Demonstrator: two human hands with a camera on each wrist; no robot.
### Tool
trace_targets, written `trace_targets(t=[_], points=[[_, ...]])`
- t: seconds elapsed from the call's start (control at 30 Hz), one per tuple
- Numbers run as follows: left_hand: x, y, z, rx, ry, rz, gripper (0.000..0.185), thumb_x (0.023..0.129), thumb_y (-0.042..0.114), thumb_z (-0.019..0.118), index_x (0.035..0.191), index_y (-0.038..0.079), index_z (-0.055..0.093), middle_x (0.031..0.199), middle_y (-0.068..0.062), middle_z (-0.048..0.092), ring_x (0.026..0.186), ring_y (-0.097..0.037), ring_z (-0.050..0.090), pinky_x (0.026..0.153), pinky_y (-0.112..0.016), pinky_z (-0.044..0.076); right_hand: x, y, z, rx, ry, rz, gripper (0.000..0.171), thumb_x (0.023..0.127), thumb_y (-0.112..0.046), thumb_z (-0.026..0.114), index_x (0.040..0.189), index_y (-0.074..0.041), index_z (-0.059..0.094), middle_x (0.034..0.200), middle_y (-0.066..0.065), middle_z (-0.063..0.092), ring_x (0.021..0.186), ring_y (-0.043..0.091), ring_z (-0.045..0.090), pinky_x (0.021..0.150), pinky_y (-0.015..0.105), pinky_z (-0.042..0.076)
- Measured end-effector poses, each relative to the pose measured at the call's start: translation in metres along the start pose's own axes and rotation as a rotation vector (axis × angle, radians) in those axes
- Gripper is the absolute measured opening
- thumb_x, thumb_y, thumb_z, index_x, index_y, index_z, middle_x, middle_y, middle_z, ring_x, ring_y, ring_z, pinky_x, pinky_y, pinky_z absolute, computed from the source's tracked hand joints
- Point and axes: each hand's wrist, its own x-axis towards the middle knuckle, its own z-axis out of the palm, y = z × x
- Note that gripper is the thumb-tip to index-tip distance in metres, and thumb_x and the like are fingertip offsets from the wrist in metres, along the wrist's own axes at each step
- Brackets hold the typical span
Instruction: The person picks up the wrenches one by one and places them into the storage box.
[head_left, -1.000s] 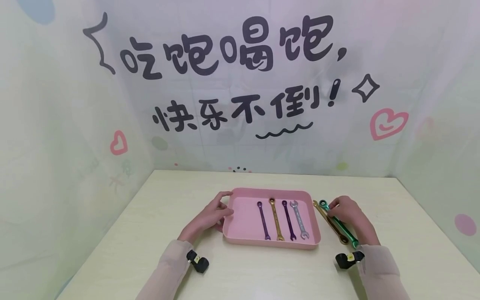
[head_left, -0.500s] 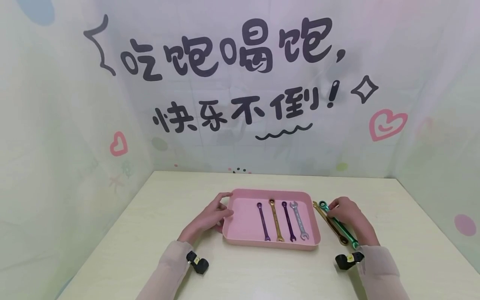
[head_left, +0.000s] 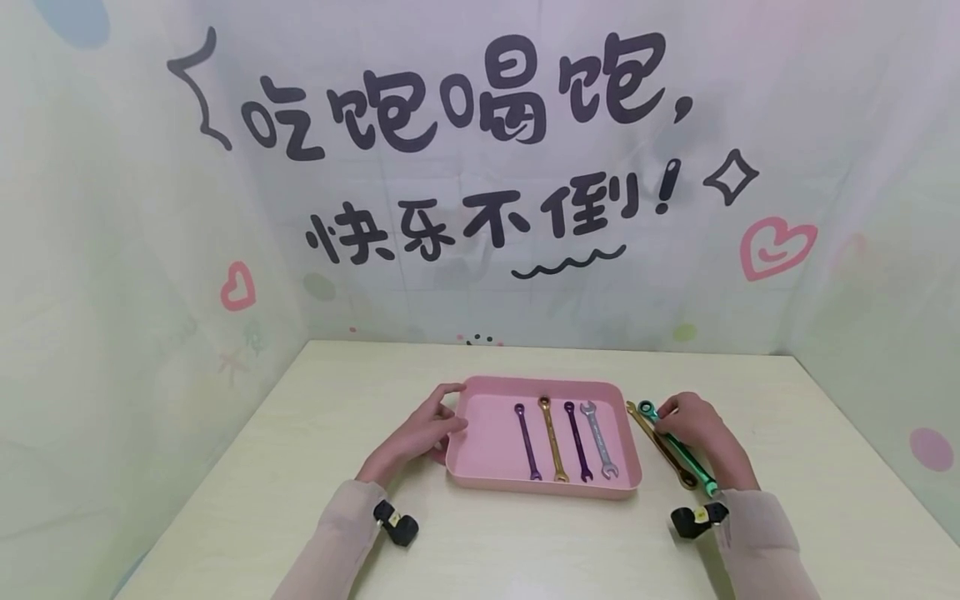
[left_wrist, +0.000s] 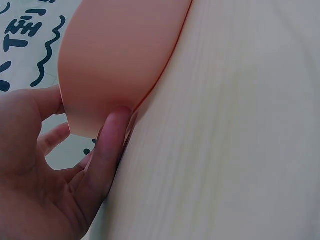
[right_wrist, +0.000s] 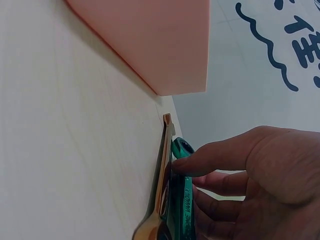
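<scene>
Against the left end of the pink tray (head_left: 483,446) is my left hand (head_left: 416,433), gripping it with the thumb at the end wall and fingers at the far corner. My right hand (head_left: 697,425) pinches a green wrench (head_left: 688,457) near its ring end, to the right of the tray. Close alongside lies a gold wrench (head_left: 663,450) on the table; the right wrist view shows this gold wrench (right_wrist: 164,185) beside the thumb. Inside the tray, side by side, lie a purple wrench (head_left: 527,442), another gold wrench (head_left: 553,442), a dark purple wrench (head_left: 577,442) and a silver wrench (head_left: 599,442).
The pale wooden table (head_left: 525,542) ends at a printed cloth backdrop (head_left: 420,308), with cloth on both sides too. The tray has a raised rim all round. Its left part is bare pink floor. Black cameras sit on both wrists.
</scene>
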Motion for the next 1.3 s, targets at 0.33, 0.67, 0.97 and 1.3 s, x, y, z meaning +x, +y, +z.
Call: trace_targets(t=[0.33, 0.67, 0.97, 1.3], points=[[0.0023, -0.0013, 0.0022, 0.01, 0.004, 0.005, 0.064, 0.1, 0.023, 0.064, 0.157, 0.031, 0.036, 0.115, -0.015, 0.059, 0.074, -0.021, 0.063, 0.055, -0.031, 0.06, 0.0004, 0.0019, 0.0004, 0.0, 0.002, -0.004, 0.028, 0.091, -0.012, 0.068, 0.11, 0.009, 0.065, 0.103, 0.024, 0.065, 0.086, 0.029, 0.059, 0.071, 0.035, 0.051], [0.0013, -0.0024, 0.0026, -0.002, -0.001, -0.008, 0.064, 0.099, 0.023, 0.064, 0.157, 0.032, 0.036, 0.114, -0.014, 0.058, 0.072, -0.02, 0.061, 0.053, -0.03, 0.059, 0.0011, 0.003, 0.0015, -0.004, 0.005, 0.003, 0.027, 0.091, -0.012, 0.067, 0.109, 0.008, 0.066, 0.101, 0.023, 0.065, 0.086, 0.028, 0.06, 0.07, 0.034, 0.051], [-0.0009, -0.0028, 0.0012, -0.009, 0.01, 0.0, 0.064, 0.099, 0.024, 0.065, 0.156, 0.032, 0.037, 0.112, -0.012, 0.058, 0.071, -0.02, 0.06, 0.051, -0.029, 0.057, 0.0007, 0.0014, 0.0027, -0.011, 0.009, -0.009, 0.027, 0.09, -0.012, 0.067, 0.109, 0.008, 0.066, 0.1, 0.022, 0.065, 0.085, 0.028, 0.06, 0.069, 0.033, 0.051], [-0.0006, -0.0005, 0.0006, -0.006, 0.007, -0.003, 0.064, 0.099, 0.024, 0.065, 0.157, 0.032, 0.037, 0.112, -0.012, 0.058, 0.071, -0.02, 0.06, 0.051, -0.029, 0.057, 0.0006, 0.003, 0.0005, 0.008, 0.007, -0.024, 0.028, 0.09, -0.01, 0.068, 0.109, 0.011, 0.068, 0.1, 0.023, 0.068, 0.084, 0.026, 0.06, 0.07, 0.033, 0.052]])
